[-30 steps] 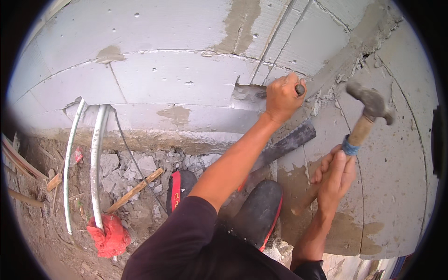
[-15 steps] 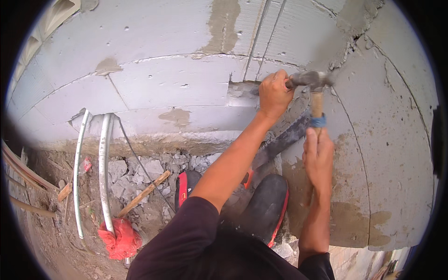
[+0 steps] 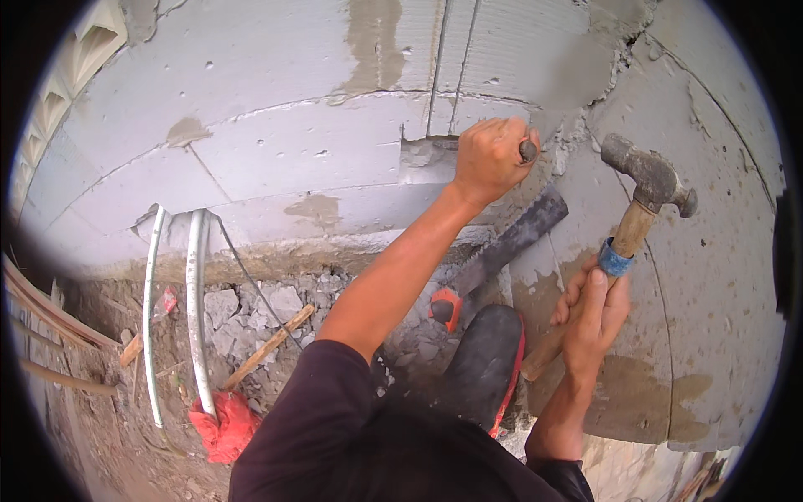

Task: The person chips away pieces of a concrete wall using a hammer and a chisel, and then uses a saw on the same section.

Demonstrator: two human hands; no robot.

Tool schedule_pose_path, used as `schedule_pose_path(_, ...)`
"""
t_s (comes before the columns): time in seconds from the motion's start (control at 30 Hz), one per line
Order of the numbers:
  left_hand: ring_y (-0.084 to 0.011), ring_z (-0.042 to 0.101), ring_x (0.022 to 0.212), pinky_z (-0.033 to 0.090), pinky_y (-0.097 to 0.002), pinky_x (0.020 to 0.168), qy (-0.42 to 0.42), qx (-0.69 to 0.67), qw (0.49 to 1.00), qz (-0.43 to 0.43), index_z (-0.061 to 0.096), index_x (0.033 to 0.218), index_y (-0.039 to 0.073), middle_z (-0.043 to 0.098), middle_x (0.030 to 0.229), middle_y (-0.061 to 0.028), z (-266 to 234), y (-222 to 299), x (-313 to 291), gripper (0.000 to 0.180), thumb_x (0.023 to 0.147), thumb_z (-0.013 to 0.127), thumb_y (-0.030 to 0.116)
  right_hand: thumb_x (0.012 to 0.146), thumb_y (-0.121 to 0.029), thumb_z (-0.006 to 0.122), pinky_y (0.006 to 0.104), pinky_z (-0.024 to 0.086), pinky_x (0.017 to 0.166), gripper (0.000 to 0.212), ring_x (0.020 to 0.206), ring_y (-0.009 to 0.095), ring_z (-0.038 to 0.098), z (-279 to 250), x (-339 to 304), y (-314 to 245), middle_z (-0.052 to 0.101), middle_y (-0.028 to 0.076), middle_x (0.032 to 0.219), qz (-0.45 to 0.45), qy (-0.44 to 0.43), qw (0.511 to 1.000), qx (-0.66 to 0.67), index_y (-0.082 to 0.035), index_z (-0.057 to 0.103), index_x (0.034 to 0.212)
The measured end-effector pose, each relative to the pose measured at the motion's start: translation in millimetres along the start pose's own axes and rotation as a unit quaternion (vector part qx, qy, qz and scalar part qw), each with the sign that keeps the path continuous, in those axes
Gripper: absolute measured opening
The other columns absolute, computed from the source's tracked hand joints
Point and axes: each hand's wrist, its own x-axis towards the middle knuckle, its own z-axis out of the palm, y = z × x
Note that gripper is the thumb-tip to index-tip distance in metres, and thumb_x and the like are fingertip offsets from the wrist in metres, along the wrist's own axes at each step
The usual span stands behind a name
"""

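Observation:
My left hand point(image 3: 492, 163) is closed around a chisel point(image 3: 528, 151), whose dark round struck end pokes out beside the thumb. The rest of the chisel is hidden by the fist, which is held at a rough rectangular notch point(image 3: 427, 161) cut into the grey block wall point(image 3: 301, 151). To the right, my right hand point(image 3: 592, 316) grips a hammer point(image 3: 654, 177) by its wooden handle, just under a blue wrapping. The hammer's metal head is raised clear of the chisel, in front of the right-hand wall.
A handsaw point(image 3: 519, 238) with an orange-trimmed handle leans below my left hand. Broken block rubble point(image 3: 276, 305) covers the ground near my boot point(image 3: 485, 360). At left, white pipes point(image 3: 196, 309) rise from a red plastic bag point(image 3: 224, 427), beside a wooden strip point(image 3: 269, 347).
The hammer has swung away from the chisel's end, back to the right. My left hand stays on the chisel at the notch. The view has shifted slightly.

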Motion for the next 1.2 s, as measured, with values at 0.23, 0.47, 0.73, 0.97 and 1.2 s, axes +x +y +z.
schedule_pose_path(0.23, -0.0259, 0.052, 0.046, 0.040, -0.0369, 0.044, 0.008, 0.024, 0.999, -0.044, 0.049, 0.067, 0.008, 0.050, 0.054, -0.0079, 4.1, -3.1, 2.6, 0.031, 0.084, 0.074, 0.012, 0.106, -0.023, 0.045, 0.0252, 0.039, 0.047, 0.023, 0.053, 0.009, 0.044, 15.7, 2.9, -23.2, 0.047, 0.002, 0.070, -0.049, 0.129, 0.986, 0.092, 0.000, 0.050, 0.108)
schedule_pose_path(0.47, -0.0286, 0.056, 0.049, 0.042, -0.0377, 0.046, 0.026, 0.024, 0.998, -0.058, 0.051, 0.069, 0.008, 0.053, 0.056, -0.0094, 11.9, -6.3, 5.4, 0.029, 0.085, 0.074, 0.014, 0.109, -0.024, 0.041, 0.0266, 0.040, 0.045, 0.022, 0.052, 0.009, 0.044, 20.7, 29.4, 6.2, 0.046, 0.002, 0.072, -0.026, -0.015, 0.997, -0.074, -0.003, 0.048, 0.104)
schedule_pose_path(0.73, -0.0315, 0.059, 0.052, 0.044, -0.0403, 0.049, 0.009, 0.039, 0.995, -0.092, 0.051, 0.070, 0.007, 0.056, 0.057, -0.0114, 13.2, -15.3, -5.0, 0.030, 0.086, 0.074, 0.017, 0.108, -0.031, 0.045, 0.0244, 0.036, 0.042, 0.027, 0.047, 0.007, 0.040, 29.8, 38.5, 8.2, 0.042, -0.001, 0.066, -0.103, 0.021, 0.994, -0.021, -0.005, 0.049, 0.100)
schedule_pose_path(0.97, -0.0326, 0.058, 0.051, 0.044, -0.0414, 0.049, -0.004, 0.021, 0.991, -0.130, 0.053, 0.069, 0.007, 0.056, 0.056, -0.0122, 8.1, -12.4, -4.2, 0.029, 0.085, 0.074, 0.017, 0.108, -0.028, 0.046, 0.0240, 0.037, 0.040, 0.025, 0.045, 0.006, 0.042, 36.8, 26.0, -2.0, 0.043, -0.002, 0.065, -0.058, 0.044, 0.994, 0.078, -0.006, 0.049, 0.097)
schedule_pose_path(1.2, -0.0312, 0.059, 0.050, 0.044, -0.0416, 0.049, -0.011, 0.070, 0.988, -0.135, 0.053, 0.070, 0.007, 0.056, 0.055, -0.0108, 6.6, -15.9, -8.2, 0.028, 0.086, 0.074, 0.017, 0.108, -0.028, 0.046, 0.0239, 0.038, 0.041, 0.024, 0.046, 0.007, 0.043, 11.3, 34.9, 3.1, 0.045, 0.000, 0.067, 0.080, -0.103, 0.989, -0.067, -0.005, 0.048, 0.099)
